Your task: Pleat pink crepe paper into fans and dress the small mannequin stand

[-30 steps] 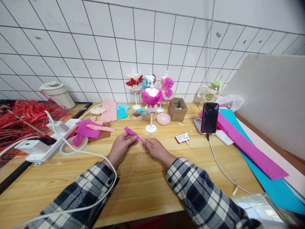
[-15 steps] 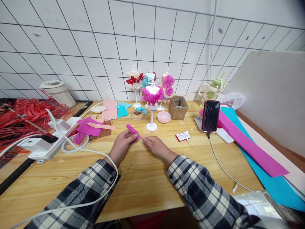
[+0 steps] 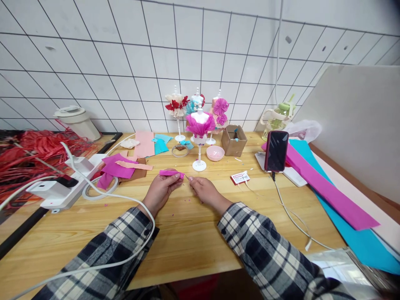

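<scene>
My left hand (image 3: 160, 191) pinches a folded strip of magenta crepe paper (image 3: 168, 172) between thumb and fingers. Close beside it, my right hand (image 3: 204, 191) is closed on a thin needle (image 3: 186, 177), whose tip points at the strip's right end. Whether the tip pierces the paper is too small to tell. Just beyond the hands stands a small white dress form (image 3: 199, 154) with a ruffled magenta paper top (image 3: 200, 125). A red and white thread card (image 3: 240, 178) lies right of my right hand, with white thread trailing off it.
Behind are several decorated dress forms (image 3: 177, 106), a pink bowl (image 3: 215, 153) and a cardboard box (image 3: 234, 141). Paper scraps (image 3: 120, 166), a power strip (image 3: 62, 200) and a white cable (image 3: 125, 200) crossing my left sleeve lie left. A phone (image 3: 276, 151) and long paper sheets (image 3: 331, 189) are right.
The magenta strip has turned from slanting to nearly level in my left hand. My right hand has shifted slightly right, and more of the needle shows.
</scene>
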### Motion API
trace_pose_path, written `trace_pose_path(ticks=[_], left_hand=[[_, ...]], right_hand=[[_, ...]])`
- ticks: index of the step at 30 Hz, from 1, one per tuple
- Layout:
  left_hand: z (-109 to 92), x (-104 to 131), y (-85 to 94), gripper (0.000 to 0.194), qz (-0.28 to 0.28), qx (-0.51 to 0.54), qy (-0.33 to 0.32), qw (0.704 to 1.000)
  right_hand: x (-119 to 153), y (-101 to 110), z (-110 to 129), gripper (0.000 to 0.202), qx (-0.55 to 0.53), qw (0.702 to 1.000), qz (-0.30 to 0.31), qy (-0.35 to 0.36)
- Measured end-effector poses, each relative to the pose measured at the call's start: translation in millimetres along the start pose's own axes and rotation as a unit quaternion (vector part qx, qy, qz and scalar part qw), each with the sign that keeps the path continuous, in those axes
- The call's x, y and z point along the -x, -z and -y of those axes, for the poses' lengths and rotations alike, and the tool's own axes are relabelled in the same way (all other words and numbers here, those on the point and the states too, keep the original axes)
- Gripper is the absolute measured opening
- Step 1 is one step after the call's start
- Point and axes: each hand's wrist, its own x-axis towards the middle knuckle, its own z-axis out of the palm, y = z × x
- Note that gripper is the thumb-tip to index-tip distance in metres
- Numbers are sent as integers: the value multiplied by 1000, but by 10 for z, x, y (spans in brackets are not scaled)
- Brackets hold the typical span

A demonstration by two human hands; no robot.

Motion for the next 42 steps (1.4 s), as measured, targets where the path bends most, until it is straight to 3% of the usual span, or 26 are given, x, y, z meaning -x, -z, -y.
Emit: trace_pose_path(ticks=[23, 42], left_hand=[[0, 15, -34, 23, 15, -22, -1, 1000], [12, -7, -7, 24, 1, -15, -11, 1000]], right_hand=[[-24, -23, -34, 44, -45, 999, 19, -1], [-27, -11, -61, 46, 21, 999, 19, 35]])
